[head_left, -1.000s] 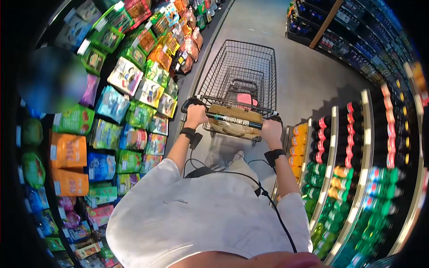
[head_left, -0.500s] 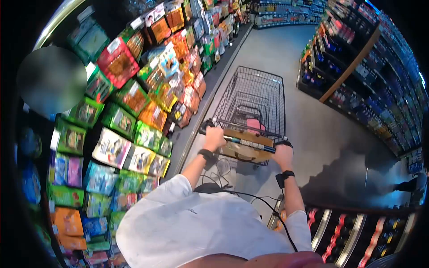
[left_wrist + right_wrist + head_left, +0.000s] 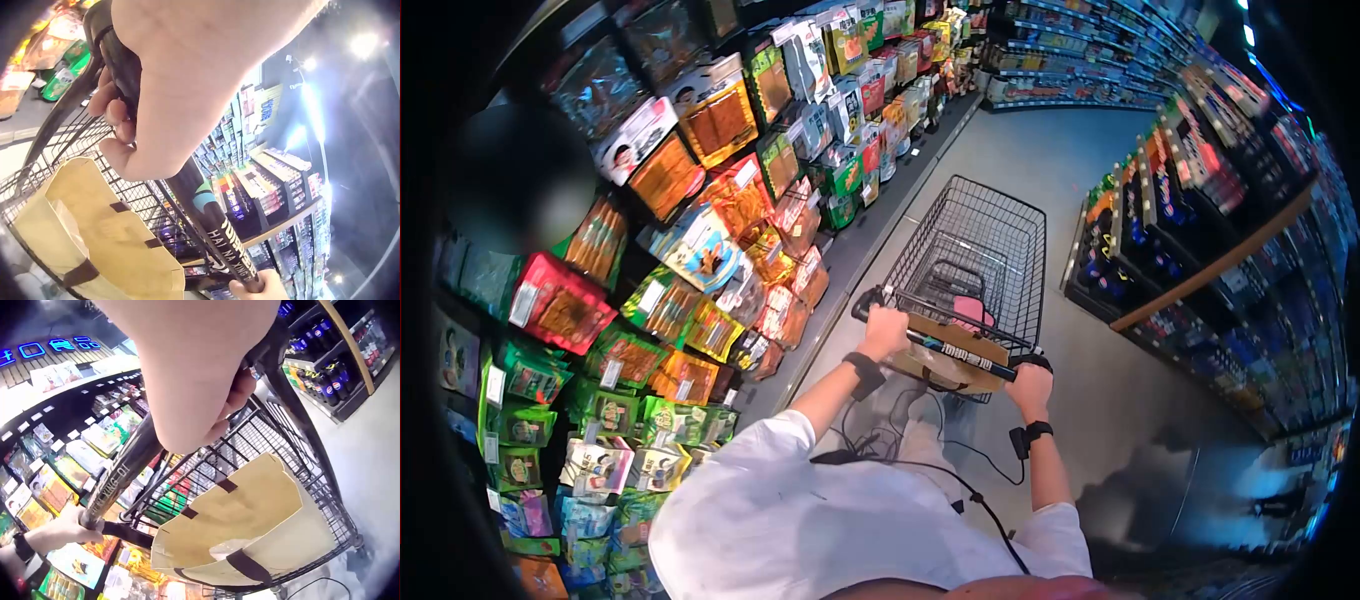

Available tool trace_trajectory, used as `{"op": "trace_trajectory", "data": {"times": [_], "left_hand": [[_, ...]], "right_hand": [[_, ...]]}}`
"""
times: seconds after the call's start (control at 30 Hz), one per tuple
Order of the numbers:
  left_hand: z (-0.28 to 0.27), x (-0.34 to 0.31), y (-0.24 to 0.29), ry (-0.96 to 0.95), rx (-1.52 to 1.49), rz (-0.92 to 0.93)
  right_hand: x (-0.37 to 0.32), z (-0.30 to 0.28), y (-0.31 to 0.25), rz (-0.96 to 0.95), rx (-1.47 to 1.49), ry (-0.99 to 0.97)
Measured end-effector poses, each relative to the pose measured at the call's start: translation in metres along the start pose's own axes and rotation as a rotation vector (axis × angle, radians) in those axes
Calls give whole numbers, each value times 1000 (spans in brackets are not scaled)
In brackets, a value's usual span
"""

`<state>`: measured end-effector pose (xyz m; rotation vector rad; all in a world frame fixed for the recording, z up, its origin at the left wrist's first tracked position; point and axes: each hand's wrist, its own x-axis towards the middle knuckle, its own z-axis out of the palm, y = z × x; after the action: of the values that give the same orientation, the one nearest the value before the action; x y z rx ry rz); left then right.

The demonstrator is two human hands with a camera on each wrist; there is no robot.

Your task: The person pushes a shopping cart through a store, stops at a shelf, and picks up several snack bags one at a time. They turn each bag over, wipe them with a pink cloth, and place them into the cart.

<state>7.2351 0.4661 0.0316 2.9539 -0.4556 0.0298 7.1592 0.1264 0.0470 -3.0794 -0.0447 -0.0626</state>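
Fingers (image 3: 116, 112) of our left hand (image 3: 887, 333) wrap round one end of the bar (image 3: 965, 355), and our right hand (image 3: 1030, 390) grips the other end the same way. The bar belongs to the wire cart (image 3: 1000, 193), which sits just ahead of our fingers. The cart looks stiff and hard, so we think it won't bend when we push. It is likely too big and heavy to lift, but easy to roll on the smooth floor (image 3: 1055, 130). The bar looks smooth and a bit slippery, so holding near both ends seems best, because then we can steer from each side. Just below the bar, between our two hands, is a brown bag (image 3: 134, 250). It looks like thin paper, soft and easy to rip, and we can't tell how heavy it is. Its dark strap (image 3: 249, 567) seems a good place to take hold. Past the bar, ahead of our fingers, we see something pink (image 3: 972, 311) in the cart. Snack packs (image 3: 700, 245) hang to the left of our left fingers, well apart from them.
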Motion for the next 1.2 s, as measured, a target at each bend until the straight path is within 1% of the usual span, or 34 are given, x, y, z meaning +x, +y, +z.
{"op": "trace_trajectory", "data": {"times": [0.1,0.13,0.17,0.23,0.33,0.43,0.47,0.57,0.7,0.73,0.77,0.8,0.83,0.9,0.97,1.0,1.07,1.1,1.17,1.2], "left_hand": [[-6,98,-5,-19,7,-15],[-4,136,-9,-36,31,-18],[4,176,-15,-107,33,-53],[12,253,-25,-248,139,-94],[11,355,-30,-305,148,-120],[8,457,-35,-389,22,-70],[8,491,-36,-534,-76,-54],[0,569,-28,-460,-94,52],[-5,697,-36,-564,-220,104],[-5,727,-40,-540,-272,171],[-7,756,-41,-507,-197,203],[-9,788,-44,-503,-242,209],[-7,816,-48,-510,-290,211],[-10,872,-54,-515,-322,258],[-21,932,-56,-524,-281,268],[-23,959,-57,-513,-297,264],[-20,1016,-61,-485,-344,268],[-22,1043,-58,-502,-310,241],[2,1098,-63,-414,-309,274],[1,1124,-61,-375,-330,305]], "right_hand": [[92,8,29,-60,40,103],[126,8,39,-77,53,96],[160,7,49,-75,43,100],[222,13,62,-56,34,87],[316,16,90,-81,87,120],[406,10,115,-98,111,137],[432,9,124,-64,117,109],[516,15,152,-67,99,119],[625,28,187,-2,48,97],[652,26,194,14,37,81],[681,21,201,30,23,68],[708,16,205,60,20,18],[736,16,213,52,13,-9],[791,13,227,93,13,-124],[841,8,239,94,18,-92],[870,9,245,117,1,-143],[921,15,263,126,19,-136],[945,14,274,127,25,-137],[994,19,297,165,-13,-161],[1021,20,308,168,-30,-176]]}}
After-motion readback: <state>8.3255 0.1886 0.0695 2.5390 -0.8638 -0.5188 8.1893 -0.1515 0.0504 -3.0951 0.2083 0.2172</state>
